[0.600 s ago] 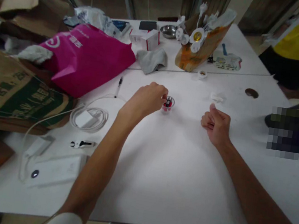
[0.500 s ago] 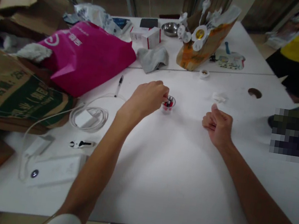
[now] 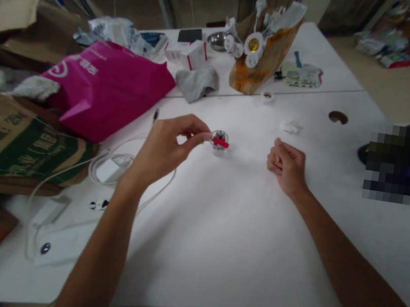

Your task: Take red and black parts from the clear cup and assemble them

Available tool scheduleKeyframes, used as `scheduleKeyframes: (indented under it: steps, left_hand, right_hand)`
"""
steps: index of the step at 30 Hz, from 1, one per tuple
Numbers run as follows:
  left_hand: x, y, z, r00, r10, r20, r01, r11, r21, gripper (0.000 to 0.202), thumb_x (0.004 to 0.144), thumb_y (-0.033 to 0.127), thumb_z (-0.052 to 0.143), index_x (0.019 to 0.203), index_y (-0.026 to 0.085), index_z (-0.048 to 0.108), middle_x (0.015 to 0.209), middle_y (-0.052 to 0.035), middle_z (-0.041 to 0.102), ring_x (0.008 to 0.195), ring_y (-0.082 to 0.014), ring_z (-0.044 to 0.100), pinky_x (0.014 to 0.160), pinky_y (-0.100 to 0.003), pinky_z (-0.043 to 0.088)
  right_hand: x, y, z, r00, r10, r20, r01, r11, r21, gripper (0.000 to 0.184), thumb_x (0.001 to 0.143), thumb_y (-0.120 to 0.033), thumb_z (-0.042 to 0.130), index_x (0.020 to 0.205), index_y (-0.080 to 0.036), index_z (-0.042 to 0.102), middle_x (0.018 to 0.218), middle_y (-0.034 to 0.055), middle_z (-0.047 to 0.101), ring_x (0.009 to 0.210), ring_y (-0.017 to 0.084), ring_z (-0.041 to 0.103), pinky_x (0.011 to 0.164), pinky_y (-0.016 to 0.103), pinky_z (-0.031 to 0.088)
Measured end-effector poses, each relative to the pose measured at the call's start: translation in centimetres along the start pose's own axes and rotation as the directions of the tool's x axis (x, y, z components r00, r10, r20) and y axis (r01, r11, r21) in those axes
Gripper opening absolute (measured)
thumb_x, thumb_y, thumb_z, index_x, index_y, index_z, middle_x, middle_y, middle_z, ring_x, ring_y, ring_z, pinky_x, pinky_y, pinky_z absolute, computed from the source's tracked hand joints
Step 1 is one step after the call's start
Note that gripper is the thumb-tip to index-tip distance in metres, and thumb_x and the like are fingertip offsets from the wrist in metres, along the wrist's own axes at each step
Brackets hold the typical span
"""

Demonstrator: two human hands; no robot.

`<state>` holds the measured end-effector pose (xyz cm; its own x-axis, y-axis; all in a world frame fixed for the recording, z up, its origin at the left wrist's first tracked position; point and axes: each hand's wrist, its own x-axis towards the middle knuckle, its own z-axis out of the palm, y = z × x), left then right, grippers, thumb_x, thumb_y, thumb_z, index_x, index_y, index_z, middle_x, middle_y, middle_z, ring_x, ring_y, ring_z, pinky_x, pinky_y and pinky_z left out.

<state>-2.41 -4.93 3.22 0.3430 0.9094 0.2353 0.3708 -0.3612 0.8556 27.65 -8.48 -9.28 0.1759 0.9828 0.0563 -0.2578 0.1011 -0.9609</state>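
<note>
I see left hand [image 3: 163,147] pinching a red piece [image 3: 221,143] over the small cup [image 3: 219,144], mid-tabletop [image 3: 224,228] | right hand [image 3: 287,166] loosely curled, holding nothing, resting beside | pink bag [image 3: 110,88] near left edge

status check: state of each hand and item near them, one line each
left hand: raised, pinching the small red piece
small red piece: held level over the cup
small clear cup: upright on the white table
right hand: loosely curled, resting on table, empty
pink bag: lying on its side
white cable: coiled
</note>
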Motion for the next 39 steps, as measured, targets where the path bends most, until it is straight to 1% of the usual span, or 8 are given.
scheduleKeyframes:
  steps: [3,6,9,13,18,25,29,39]
  left_hand:
    - [-2.1,-2.5,1.5,0.999,-0.033,0.011,0.034,0.984,-0.173,0.021,0.099,0.040,0.092,0.101,0.019,0.088,0.096,-0.0089,0.084,0.088,-0.0212,0.075,0.084,-0.031,0.056]
    - [-4.3,-4.9,3.3,0.988,-0.155,-0.002,0.144,0.923,-0.356,0.031,0.094,0.048,0.096,0.099,0.019,0.087,0.092,-0.0090,0.083,0.087,-0.0204,0.075,0.085,-0.032,0.060]
    - [-6.2,-6.6,4.7,0.975,-0.223,-0.007,0.197,0.876,-0.440,0.035,0.089,0.049,0.101,0.098,0.018,0.087,0.092,-0.0078,0.083,0.085,-0.0181,0.075,0.083,-0.030,0.060]
    - [-7.8,-7.8,6.0,0.952,-0.306,-0.022,0.246,0.805,-0.540,0.035,0.085,0.045,0.104,0.100,0.018,0.086,0.101,-0.0083,0.085,0.091,-0.0178,0.078,0.086,-0.029,0.062]
    - [-8.8,-8.3,7.3,0.944,-0.330,0.000,0.252,0.719,-0.647,0.044,0.086,0.041,0.104,0.121,0.021,0.085,0.110,-0.0075,0.086,0.098,-0.0176,0.081,0.090,-0.028,0.065]
    - [-9.2,-8.0,8.1,0.973,-0.230,-0.017,0.177,0.791,-0.585,0.024,0.093,0.039,0.099,0.110,0.023,0.090,0.113,-0.0070,0.086,0.101,-0.0182,0.080,0.089,-0.028,0.065]
    - [-9.0,-8.0,7.9,0.974,-0.222,-0.032,0.158,0.778,-0.608,0.020,0.095,0.038,0.097,0.105,0.023,0.089,0.111,-0.0068,0.085,0.100,-0.0178,0.079,0.088,-0.028,0.064]
    - [-8.9,-8.3,7.9,0.950,-0.309,-0.046,0.198,0.709,-0.677,0.031,0.096,0.045,0.097,0.105,0.019,0.083,0.100,-0.0072,0.086,0.091,-0.0158,0.078,0.082,-0.025,0.060]
  right_hand:
    - [-0.9,-0.1,0.7,0.999,-0.016,0.047,0.019,0.997,-0.074,0.065,0.095,-0.072,0.087,0.067,-0.021,0.059,0.061,-0.0021,0.053,0.047,0.007,0.042,0.044,0.026,0.026]
    - [-2.2,-0.2,2.2,0.983,0.049,0.177,-0.027,0.992,-0.126,0.056,0.096,-0.075,0.084,0.086,-0.021,0.073,0.078,0.0054,0.076,0.055,0.013,0.063,0.046,0.026,0.041]
    - [-3.7,0.0,3.9,0.938,0.139,0.317,-0.097,0.985,-0.144,0.053,0.098,-0.074,0.081,0.105,-0.021,0.079,0.093,0.0104,0.085,0.065,0.018,0.076,0.049,0.027,0.051]
    - [-4.9,0.4,4.9,0.889,0.206,0.410,-0.135,0.971,-0.196,0.039,0.097,-0.058,0.091,0.110,-0.021,0.084,0.092,0.0091,0.086,0.069,0.018,0.079,0.057,0.028,0.059]
    - [-4.8,1.0,4.6,0.916,0.151,0.373,-0.071,0.973,-0.219,0.036,0.090,-0.051,0.099,0.107,-0.021,0.087,0.093,0.0079,0.086,0.074,0.019,0.081,0.061,0.029,0.064]
    - [-4.9,1.7,4.4,0.913,0.146,0.381,-0.062,0.972,-0.225,0.041,0.083,-0.053,0.103,0.102,-0.021,0.086,0.094,0.0062,0.086,0.083,0.022,0.085,0.080,0.036,0.073]
    - [-5.1,1.7,4.4,0.906,0.139,0.399,-0.027,0.961,-0.275,0.040,0.080,-0.049,0.106,0.104,-0.023,0.086,0.098,0.0055,0.087,0.090,0.022,0.085,0.090,0.038,0.073]
    - [-4.6,1.0,4.8,0.942,0.105,0.318,-0.039,0.978,-0.206,0.044,0.081,-0.052,0.105,0.103,-0.021,0.082,0.087,0.0030,0.080,0.072,0.016,0.077,0.069,0.030,0.067]
